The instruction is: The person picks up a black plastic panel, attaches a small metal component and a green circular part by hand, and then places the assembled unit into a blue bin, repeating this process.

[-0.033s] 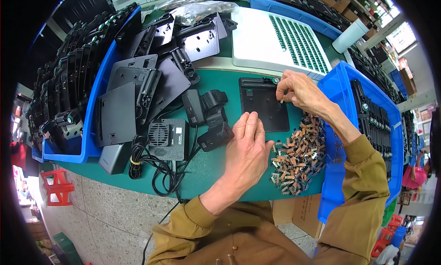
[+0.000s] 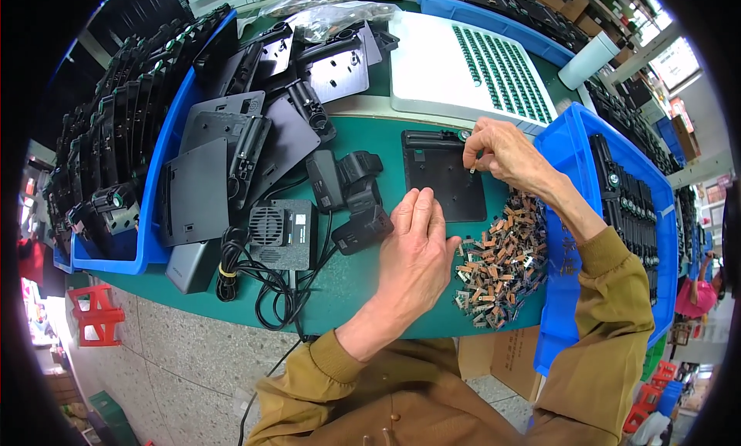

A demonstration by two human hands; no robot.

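Observation:
A flat black plastic panel (image 2: 440, 185) with a rounded bar along its far edge lies on the green table mat. My left hand (image 2: 417, 241) rests flat with its fingers stretched out, the fingertips on the panel's near left part. Over the panel's far right corner, my right hand (image 2: 505, 152) is closed in a pinch, thumb and forefinger together on a small pale-tipped part (image 2: 473, 169) mostly hidden by the fingers. A round metallic piece (image 2: 464, 135) shows at the end of the bar. Beside the panel's near right corner lies a heap of small brown-and-black components (image 2: 502, 264).
Left stand a blue bin (image 2: 158, 222) packed with black panels and a loose pile of panels (image 2: 197, 187). A black vented box (image 2: 282, 234) with coiled cables lies nearer. A white tray (image 2: 424, 67) with rows of small green parts is behind; another blue bin (image 2: 559, 315) stands right.

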